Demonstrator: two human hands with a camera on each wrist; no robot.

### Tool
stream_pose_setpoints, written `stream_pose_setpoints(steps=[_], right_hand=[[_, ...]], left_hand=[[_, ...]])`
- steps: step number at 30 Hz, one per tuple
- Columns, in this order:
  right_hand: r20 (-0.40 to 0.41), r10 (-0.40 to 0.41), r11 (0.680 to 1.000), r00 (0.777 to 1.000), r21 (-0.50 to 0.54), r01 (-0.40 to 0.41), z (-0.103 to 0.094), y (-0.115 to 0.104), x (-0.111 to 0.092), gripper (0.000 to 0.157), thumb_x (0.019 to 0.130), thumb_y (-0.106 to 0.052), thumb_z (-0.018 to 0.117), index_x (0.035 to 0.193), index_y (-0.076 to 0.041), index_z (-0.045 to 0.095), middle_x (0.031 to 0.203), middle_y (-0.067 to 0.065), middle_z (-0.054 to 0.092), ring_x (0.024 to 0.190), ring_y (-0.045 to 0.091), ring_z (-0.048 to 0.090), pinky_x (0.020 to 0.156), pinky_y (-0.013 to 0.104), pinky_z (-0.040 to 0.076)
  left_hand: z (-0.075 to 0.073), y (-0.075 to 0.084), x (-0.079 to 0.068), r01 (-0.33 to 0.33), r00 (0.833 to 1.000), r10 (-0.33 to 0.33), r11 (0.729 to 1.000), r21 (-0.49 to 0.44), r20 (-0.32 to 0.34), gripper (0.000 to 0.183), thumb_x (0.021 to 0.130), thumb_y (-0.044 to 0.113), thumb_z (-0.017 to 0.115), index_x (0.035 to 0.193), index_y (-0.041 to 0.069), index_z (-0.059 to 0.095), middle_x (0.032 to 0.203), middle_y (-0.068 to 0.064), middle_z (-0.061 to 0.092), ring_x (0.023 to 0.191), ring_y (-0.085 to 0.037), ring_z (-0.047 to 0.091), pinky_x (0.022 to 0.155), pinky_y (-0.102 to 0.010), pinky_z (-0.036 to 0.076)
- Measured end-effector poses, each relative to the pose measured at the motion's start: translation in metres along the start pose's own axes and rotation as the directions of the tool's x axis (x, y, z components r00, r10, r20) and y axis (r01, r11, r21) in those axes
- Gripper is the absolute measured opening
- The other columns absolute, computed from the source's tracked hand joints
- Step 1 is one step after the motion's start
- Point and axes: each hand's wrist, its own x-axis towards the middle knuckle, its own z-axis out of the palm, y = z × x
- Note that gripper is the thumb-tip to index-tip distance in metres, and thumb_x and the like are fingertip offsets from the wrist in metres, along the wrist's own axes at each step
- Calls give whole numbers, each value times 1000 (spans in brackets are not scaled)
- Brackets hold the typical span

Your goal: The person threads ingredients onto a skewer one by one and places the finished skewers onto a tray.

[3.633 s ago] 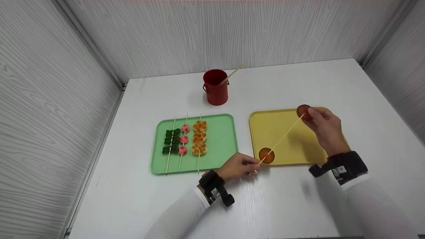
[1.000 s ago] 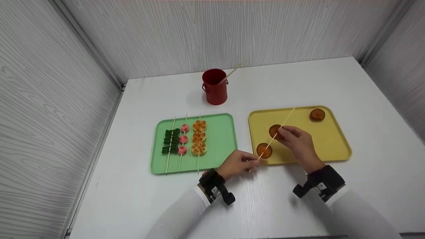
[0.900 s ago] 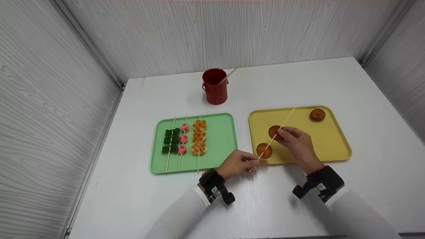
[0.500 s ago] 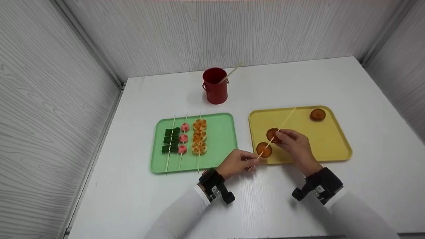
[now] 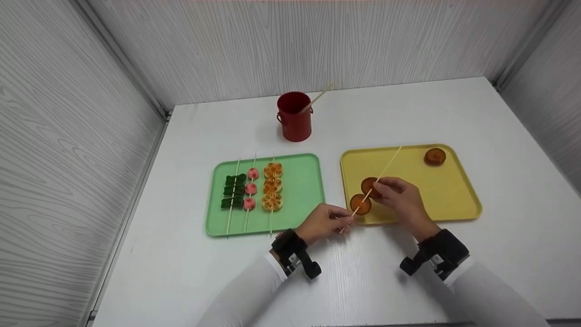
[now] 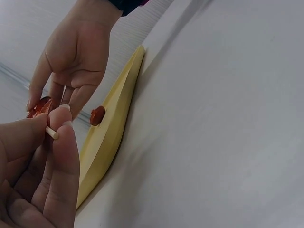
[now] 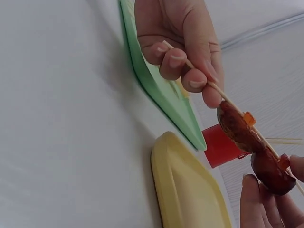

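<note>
My left hand [image 5: 323,223] pinches the lower end of a thin wooden skewer [image 5: 390,164], which slants up and right over the yellow tray [image 5: 458,200]. Threaded low on it, close to those fingertips, is one round orange-brown food slice [image 5: 361,204]. A second round slice [image 5: 369,183] is on the skewer just above, pinched by the thumb and fingers of my right hand [image 5: 403,200]. In the right wrist view the two slices [image 7: 237,127] meet edge to edge, and the skewer passes through a raised bit on each. Another round slice [image 5: 435,156] lies in the tray's far right corner.
A green tray [image 5: 302,181] at the left bears three loaded skewers: dark green folded pieces [image 5: 234,190], pink pieces [image 5: 251,189] and lotus root slices [image 5: 272,186]. Behind the trays stands a red bucket [image 5: 296,122] with skewers [image 5: 322,97] leaning in it. Pale walls enclose the table.
My right hand took hold of the second slice partway along the skewer and has slid it down toward the first slice. The left hand has stayed nearly still, keeping its pinch.
</note>
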Motion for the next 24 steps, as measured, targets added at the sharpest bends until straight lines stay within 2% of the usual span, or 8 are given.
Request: stream_pose_setpoints(steps=[6, 12, 16, 18, 24], right_hand=[[29, -63, 984, 998, -167, 67, -4, 3, 5, 41, 91, -19, 70, 117, 10, 58, 98, 3, 69, 84, 12, 70, 81, 31, 57], [75, -118, 935, 990, -326, 136, -7, 1, 9, 38, 92, -17, 70, 115, 12, 62, 104, 15, 68, 83, 7, 68, 77, 28, 58], [111, -123, 905, 986, -394, 158, -11, -1, 13, 39, 93, -21, 69, 114, 11, 64, 104, 17, 68, 80, 6, 67, 74, 25, 58], [120, -114, 911, 986, -384, 152, -15, -2, 16, 41, 94, -23, 67, 115, 12, 63, 102, 16, 69, 80, 7, 68, 75, 26, 58], [75, -48, 967, 996, -246, 65, -33, -8, 26, 53, 97, -32, 61, 123, 15, 56, 98, 12, 72, 84, 15, 70, 80, 29, 58]], left_hand=[[0, -1, -1, 10, 1000, -10, 1000, 4, -4, 21, 90, 8, 68, 109, -1, 72, 85, -14, 72, 69, -11, 65, 65, -28, 58], [-1, -2, -2, 27, 1000, -27, 1000, -9, -12, 19, 91, 8, 68, 108, 0, 72, 86, -16, 72, 69, -13, 65, 63, -27, 58], [-1, -3, -2, 16, 1000, -17, 1000, -8, -10, 20, 91, 6, 67, 109, -1, 71, 91, -17, 72, 69, -12, 65, 63, -25, 57], [-2, -5, -2, 3, 1000, -3, 1000, -1, -6, 20, 92, 5, 66, 110, -3, 71, 93, -17, 73, 69, -12, 65, 62, -24, 57], [-2, -5, -4, 9, 1000, -9, 1000, -5, -5, 20, 91, 4, 66, 109, -2, 71, 92, -13, 73, 68, -10, 65, 63, -27, 58]])
